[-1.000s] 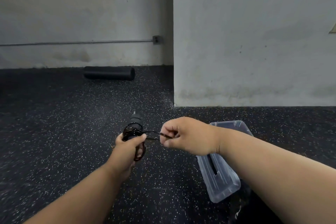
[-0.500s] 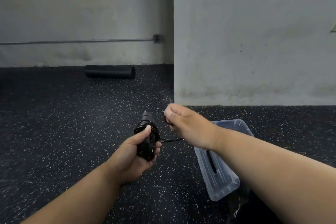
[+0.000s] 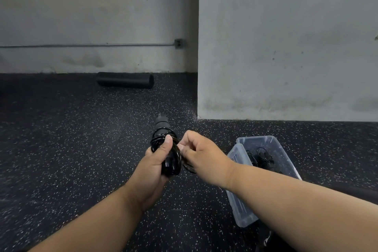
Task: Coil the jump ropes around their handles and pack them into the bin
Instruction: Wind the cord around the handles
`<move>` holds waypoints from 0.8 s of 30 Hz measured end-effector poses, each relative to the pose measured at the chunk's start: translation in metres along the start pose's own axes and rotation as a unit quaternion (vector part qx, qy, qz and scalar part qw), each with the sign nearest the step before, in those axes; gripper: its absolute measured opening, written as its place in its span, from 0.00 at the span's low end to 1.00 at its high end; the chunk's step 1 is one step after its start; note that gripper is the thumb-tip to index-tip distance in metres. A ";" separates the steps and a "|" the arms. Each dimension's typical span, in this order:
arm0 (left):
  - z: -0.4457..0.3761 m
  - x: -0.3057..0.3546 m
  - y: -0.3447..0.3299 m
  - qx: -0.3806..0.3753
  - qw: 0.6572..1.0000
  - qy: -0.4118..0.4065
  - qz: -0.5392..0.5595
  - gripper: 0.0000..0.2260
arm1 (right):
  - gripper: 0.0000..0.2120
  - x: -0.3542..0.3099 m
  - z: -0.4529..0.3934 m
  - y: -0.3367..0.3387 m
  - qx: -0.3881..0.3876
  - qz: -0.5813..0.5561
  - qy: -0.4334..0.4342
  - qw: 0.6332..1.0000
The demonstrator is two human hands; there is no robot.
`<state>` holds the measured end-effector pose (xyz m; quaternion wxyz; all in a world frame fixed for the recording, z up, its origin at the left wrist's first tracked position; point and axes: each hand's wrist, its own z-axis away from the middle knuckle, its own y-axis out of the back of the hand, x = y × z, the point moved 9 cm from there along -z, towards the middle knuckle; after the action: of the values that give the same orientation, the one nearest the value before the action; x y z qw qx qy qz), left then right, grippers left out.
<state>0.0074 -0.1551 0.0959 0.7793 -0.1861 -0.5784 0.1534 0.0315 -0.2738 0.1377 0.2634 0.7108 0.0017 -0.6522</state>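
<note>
left hand (image 3: 152, 166): wrapped around the black jump rope handles (image 3: 163, 141), thumb laid up along the cord coils, so that grip is full of handle and rope. The top of the handles pokes out above the fist, pointing away from the camera.

right hand (image 3: 201, 154): right up against the bundle on its right side, fingers curled in, pinching the black cord (image 3: 178, 154) at the coils. Narrow, tight grip on the rope, nothing else in it.

jump rope: held up in the air over the floor, between the two hands, roughly centre of view. Several loops are wound round the handles, and a bit of loose cord curls out below the right hand.

bin (image 3: 285, 156): clear plastic, sitting on the floor to the right of the hands, partly hidden by the right forearm. There's some black cord lying inside already, can't make out how many ropes that is.

lid (image 3: 238, 172): clear too, tilted against the bin's left side.

floor (image 3: 71, 149): dark rubber with light speckles.

foam roller (image 3: 125, 80): black, lying at the foot of the far wall, well apart from everything.

wall (image 3: 286, 47): pale, scuffed, with a corner sticking out on the right.
</note>
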 end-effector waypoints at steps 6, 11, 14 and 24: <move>-0.003 0.001 0.014 0.050 0.997 -0.036 -0.054 0.35 | 0.09 0.006 0.000 0.001 0.065 -0.001 0.005 0.998; -0.008 0.002 0.023 0.055 0.993 -0.059 -0.090 0.43 | 0.13 -0.023 0.015 -0.006 0.081 0.141 0.125 0.979; -0.008 0.003 0.026 0.059 0.991 -0.060 -0.108 0.44 | 0.12 -0.030 0.016 -0.004 0.068 0.125 0.166 0.976; -0.005 0.002 0.013 0.012 0.999 -0.034 -0.008 0.34 | 0.12 -0.035 0.014 -0.006 0.112 0.171 0.232 0.951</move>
<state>0.0122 -0.1428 0.0904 0.7624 -0.1669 -0.6043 0.1605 0.0111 -0.2622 0.1682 0.2818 0.8573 -0.1314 -0.4103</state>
